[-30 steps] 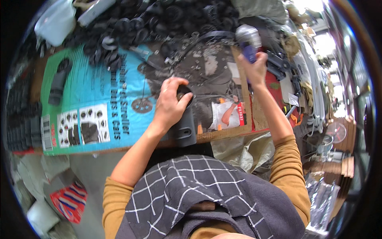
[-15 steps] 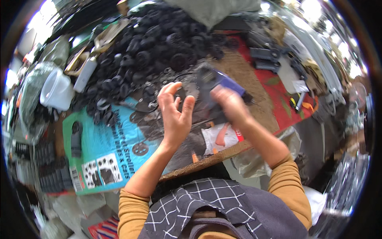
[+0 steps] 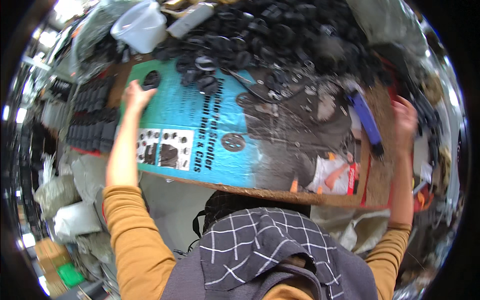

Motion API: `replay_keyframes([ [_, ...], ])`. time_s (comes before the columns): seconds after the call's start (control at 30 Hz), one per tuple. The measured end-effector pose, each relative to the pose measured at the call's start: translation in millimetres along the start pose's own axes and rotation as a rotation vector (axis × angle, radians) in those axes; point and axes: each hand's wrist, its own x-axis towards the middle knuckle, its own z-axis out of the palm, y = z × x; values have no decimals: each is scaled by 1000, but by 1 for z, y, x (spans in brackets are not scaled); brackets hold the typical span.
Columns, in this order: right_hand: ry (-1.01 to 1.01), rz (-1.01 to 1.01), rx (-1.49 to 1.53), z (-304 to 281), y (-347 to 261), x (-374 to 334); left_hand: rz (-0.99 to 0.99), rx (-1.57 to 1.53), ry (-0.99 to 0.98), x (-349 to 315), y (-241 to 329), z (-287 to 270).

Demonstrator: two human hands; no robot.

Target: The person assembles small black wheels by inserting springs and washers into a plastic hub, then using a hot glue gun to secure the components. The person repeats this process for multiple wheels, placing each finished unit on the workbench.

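Note:
At the far left of the worktop, my left hand is closed about a dark, rounded black plastic part. Its thumb lies along the part's near side, and the lower end is hidden. Over the right edge of the board, my right hand is smeared by motion. It is beside long black plastic pieces, and whether it touches one I cannot tell. A blue, bar-shaped tool with a dark end lies left of my right hand.
A printed blue-green sheet covers much of the worktop. Black round parts are heaped along the back, beside a white translucent bucket. Rows of black pieces stand at the left. Small washers lie scattered mid-table.
My hands have spread apart from the middle: the left to the black part at far left, the right to the board's right edge. The view has turned toward the left.

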Motion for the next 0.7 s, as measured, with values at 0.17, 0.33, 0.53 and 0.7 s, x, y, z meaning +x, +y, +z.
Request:
replay_keyframes([
  [0.17,-1177,-553,36,143,-177,-139,56,-119,-239,16,-7,-18],
  [0.33,-1187,-532,-378,164,-160,-108,52,-535,-414,-56,43,-69],
  [0.53,-411,-373,-227,155,-123,-60,448,-646,-727,-196,127,-72],
  [0.7,-221,-42,-591,183,-119,-30,480,-648,-730,-263,219,-54],
])
